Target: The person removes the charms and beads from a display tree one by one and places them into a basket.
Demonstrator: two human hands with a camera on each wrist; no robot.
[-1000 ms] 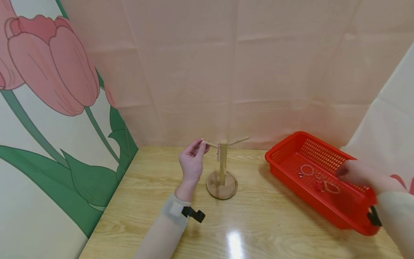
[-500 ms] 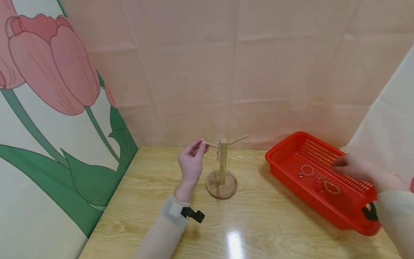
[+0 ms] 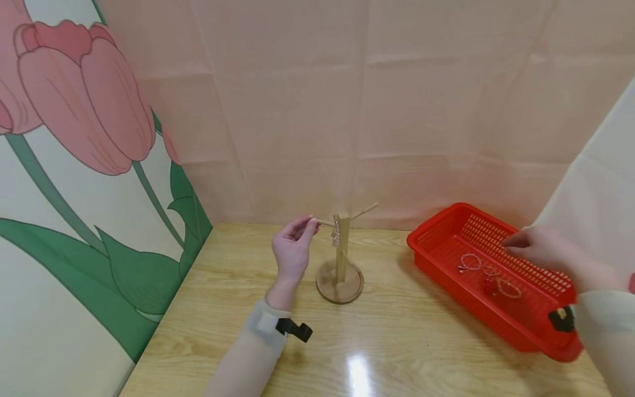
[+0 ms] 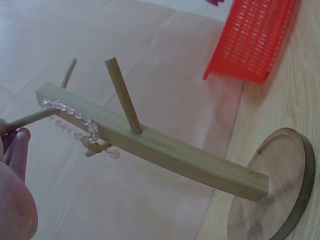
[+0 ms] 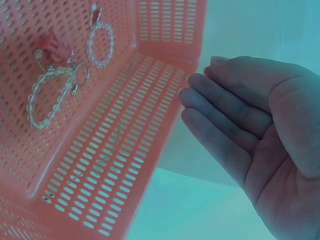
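My left hand [image 3: 291,248] pinches the tip of one peg of a wooden mug-tree-like stand [image 3: 342,248] with a round base. On that peg, close to the post, hangs a pale pink bead bracelet [image 4: 86,121] with a small dangling charm. My right hand [image 5: 265,115] is held over the far rim of a red plastic basket [image 3: 468,300], fingers gently bent, nothing in them. Inside the basket lie a pink bead bracelet [image 3: 471,261], a clear yellowish bead bracelet [image 5: 49,97] and a red charm [image 5: 54,47] beside it.
The stand and basket are on a light wood-grain table [image 3: 387,331]. A pinkish sheet [image 3: 288,110] hangs behind them, and a tulip-printed panel [image 3: 79,110] borders the left. Other pegs [image 4: 122,95] stick out from the post.
My right hand has shifted a little left and up over the basket's far side, and its fingers have straightened somewhat. My left hand stays on the peg; the stand has turned slightly.
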